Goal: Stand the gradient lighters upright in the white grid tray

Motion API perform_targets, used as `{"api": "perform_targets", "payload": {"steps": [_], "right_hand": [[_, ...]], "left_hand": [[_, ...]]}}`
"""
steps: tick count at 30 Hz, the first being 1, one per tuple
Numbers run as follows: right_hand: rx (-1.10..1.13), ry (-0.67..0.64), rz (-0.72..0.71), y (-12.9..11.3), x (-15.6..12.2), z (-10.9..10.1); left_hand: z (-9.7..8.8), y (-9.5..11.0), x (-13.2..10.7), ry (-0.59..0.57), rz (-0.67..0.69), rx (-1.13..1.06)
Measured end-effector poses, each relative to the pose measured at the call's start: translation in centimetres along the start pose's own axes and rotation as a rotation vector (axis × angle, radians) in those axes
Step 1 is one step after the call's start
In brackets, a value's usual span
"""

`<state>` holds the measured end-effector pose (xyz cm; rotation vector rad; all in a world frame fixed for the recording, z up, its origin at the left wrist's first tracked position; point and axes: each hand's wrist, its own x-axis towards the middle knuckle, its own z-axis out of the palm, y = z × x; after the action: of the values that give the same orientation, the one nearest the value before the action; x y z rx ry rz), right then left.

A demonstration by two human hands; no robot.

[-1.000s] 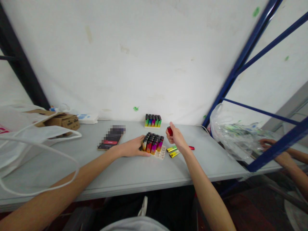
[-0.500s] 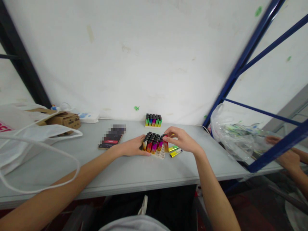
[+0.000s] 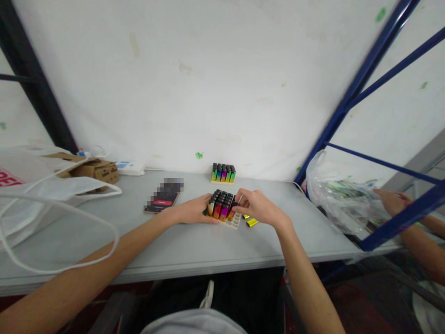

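Observation:
Several shiny, coloured lighters [image 3: 224, 213] with black tops stand upright in rows in a white tray [image 3: 234, 224]. Part of the tray's right side and front shows bare slots. My left hand [image 3: 193, 209] is wrapped around the left side of the group, thumb along the front, and grips the tray of lighters. At the group's right edge, my right hand [image 3: 256, 207] has its fingers pinched on a lighter, which they largely hide. Loose yellow lighters [image 3: 252, 222] lie on the table just right of the tray, partly covered by my right hand.
A second tray of lighters [image 3: 223, 173] stands by the wall. To the left are a phone [image 3: 167, 195], a cardboard box [image 3: 104, 173], a white bag [image 3: 62, 199] and a looping cable [image 3: 116, 234]. A clear plastic bag [image 3: 327, 195] and blue frame [image 3: 351, 93] are right; another person's hands [image 3: 392, 202] work beyond.
My right hand has moved slightly left and in towards the tray with the red lighter, covering more of the loose lighters. My left hand keeps its hold. The view has shifted a little.

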<state>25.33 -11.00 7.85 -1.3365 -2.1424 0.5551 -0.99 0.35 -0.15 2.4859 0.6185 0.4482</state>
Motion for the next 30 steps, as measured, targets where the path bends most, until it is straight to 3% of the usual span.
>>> {"api": "perform_targets", "payload": {"steps": [15,20,27,30], "right_hand": [[0.024,-0.038,0.007,-0.2,0.1,0.0],[0.014,0.029,0.002,-0.4,-0.3,-1.1],[-0.144,0.171,0.114,3.5,-1.8,-4.7],[-0.322,0.076,0.237,5.4,-2.2,-5.8]], "left_hand": [[0.0,-0.1,-0.1,0.017,0.005,0.022],[0.0,0.0,-0.1,0.007,0.018,0.017],[-0.3,0.7,-0.2,-0.006,-0.033,0.025],[-0.4,0.8,-0.2,-0.013,-0.037,0.041]]}}
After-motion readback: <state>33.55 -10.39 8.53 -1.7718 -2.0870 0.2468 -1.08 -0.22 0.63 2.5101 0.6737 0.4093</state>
